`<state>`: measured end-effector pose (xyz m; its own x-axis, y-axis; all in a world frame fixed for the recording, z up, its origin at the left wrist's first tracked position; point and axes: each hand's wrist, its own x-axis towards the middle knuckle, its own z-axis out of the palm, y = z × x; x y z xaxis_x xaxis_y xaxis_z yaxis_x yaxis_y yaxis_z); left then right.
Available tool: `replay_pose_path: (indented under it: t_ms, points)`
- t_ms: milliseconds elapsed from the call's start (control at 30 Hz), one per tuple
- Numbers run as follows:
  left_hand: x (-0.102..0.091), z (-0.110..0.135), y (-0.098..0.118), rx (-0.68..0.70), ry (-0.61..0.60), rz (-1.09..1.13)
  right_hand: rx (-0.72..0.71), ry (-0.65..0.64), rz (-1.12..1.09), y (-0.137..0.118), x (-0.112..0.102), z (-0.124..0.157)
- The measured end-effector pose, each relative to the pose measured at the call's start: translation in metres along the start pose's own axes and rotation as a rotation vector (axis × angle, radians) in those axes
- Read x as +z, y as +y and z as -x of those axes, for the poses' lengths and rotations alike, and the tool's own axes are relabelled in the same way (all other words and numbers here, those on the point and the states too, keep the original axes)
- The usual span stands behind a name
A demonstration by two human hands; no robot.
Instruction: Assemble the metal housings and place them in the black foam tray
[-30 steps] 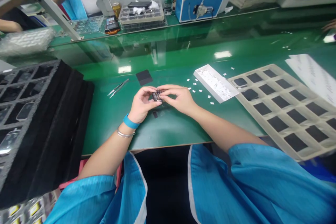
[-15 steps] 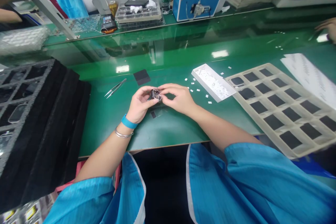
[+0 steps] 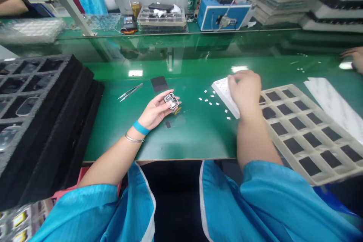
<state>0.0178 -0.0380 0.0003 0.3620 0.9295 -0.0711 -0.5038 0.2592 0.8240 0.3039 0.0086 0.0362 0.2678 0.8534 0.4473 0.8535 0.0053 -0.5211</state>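
My left hand (image 3: 154,111) holds a small rounded-square metal watch case (image 3: 171,101) by its edges, a little above the green mat. My right hand (image 3: 244,89) has reached to the right and hovers over a shallow white box (image 3: 222,87) of tiny white parts; its fingers curl downward and what they pinch is hidden. Small white bits (image 3: 211,102) lie scattered on the mat between my hands. A small dark square (image 3: 168,124) lies under my left hand.
Tweezers (image 3: 130,91) and a black pad (image 3: 159,83) lie ahead of my left hand. A beige tray (image 3: 309,132) of black pieces sits at right, black foam trays (image 3: 42,121) at left. White sheets (image 3: 333,100) lie far right beside another person's hand (image 3: 353,56). A blue device (image 3: 222,17) stands behind.
My right hand let go of the watch case and moved right to the white box. The left hand kept the case and turned it face up.
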Motion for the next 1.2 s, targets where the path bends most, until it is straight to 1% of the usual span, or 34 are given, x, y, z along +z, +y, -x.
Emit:
replay_pose_path:
  t_ms: [33, 67, 100, 167, 200, 267, 333, 400, 500, 600, 733, 800, 867, 933, 1000, 1100, 1133, 1200]
  points:
    - [0.000, 0.000, 0.000, 0.008, -0.006, -0.010, -0.093, -0.007, -0.133, -0.010, 0.006, 0.009]
    - [0.000, 0.000, 0.000, 0.016, -0.011, -0.018, -0.165, -0.056, -0.281, -0.023, 0.013, 0.020]
    - [0.001, 0.001, -0.001, 0.025, -0.015, -0.022, -0.215, -0.142, -0.422, -0.035, 0.020, 0.033]
    - [0.001, 0.000, -0.001, 0.046, -0.018, -0.027, -0.252, -0.311, -0.620, -0.058, 0.032, 0.058]
    - [0.001, 0.000, -0.001, 0.057, -0.017, -0.032, -0.255, -0.355, -0.673, -0.066, 0.037, 0.069]
    - [0.000, 0.000, -0.001, 0.075, -0.018, -0.047, -0.259, -0.358, -0.728, -0.075, 0.044, 0.084]
    - [0.000, 0.000, -0.002, 0.088, -0.022, -0.065, -0.254, -0.332, -0.762, -0.075, 0.048, 0.090]
    - [-0.001, 0.000, -0.002, 0.100, -0.029, -0.081, -0.256, -0.316, -0.782, -0.073, 0.050, 0.090]
    - [-0.002, -0.002, -0.004, 0.118, -0.036, -0.111, -0.301, -0.287, -0.775, -0.070, 0.052, 0.088]
    - [-0.004, -0.003, -0.006, 0.128, -0.028, -0.139, -0.414, -0.238, -0.707, -0.071, 0.054, 0.089]
    - [-0.003, -0.003, -0.007, 0.107, 0.006, -0.120, -0.624, -0.181, -0.513, -0.074, 0.053, 0.090]
    - [-0.003, -0.002, -0.006, 0.067, 0.013, -0.090, -0.652, -0.196, -0.442, -0.075, 0.051, 0.090]
    - [-0.002, -0.001, -0.004, 0.023, 0.011, -0.067, -0.633, -0.222, -0.461, -0.075, 0.051, 0.088]
    - [-0.003, -0.001, -0.002, -0.002, 0.007, -0.046, -0.559, -0.256, -0.586, -0.074, 0.051, 0.086]
    - [-0.004, 0.000, 0.000, -0.002, 0.001, -0.027, -0.402, -0.337, -0.794, -0.073, 0.053, 0.084]
    - [-0.005, 0.000, 0.001, 0.017, -0.014, -0.002, -0.113, -0.563, -1.090, -0.073, 0.055, 0.082]
    - [-0.005, 0.000, 0.002, 0.021, -0.020, 0.002, -0.046, -0.629, -1.147, -0.073, 0.056, 0.081]
    - [-0.005, 0.000, 0.002, 0.021, -0.035, 0.003, 0.019, -0.695, -1.195, -0.075, 0.056, 0.082]
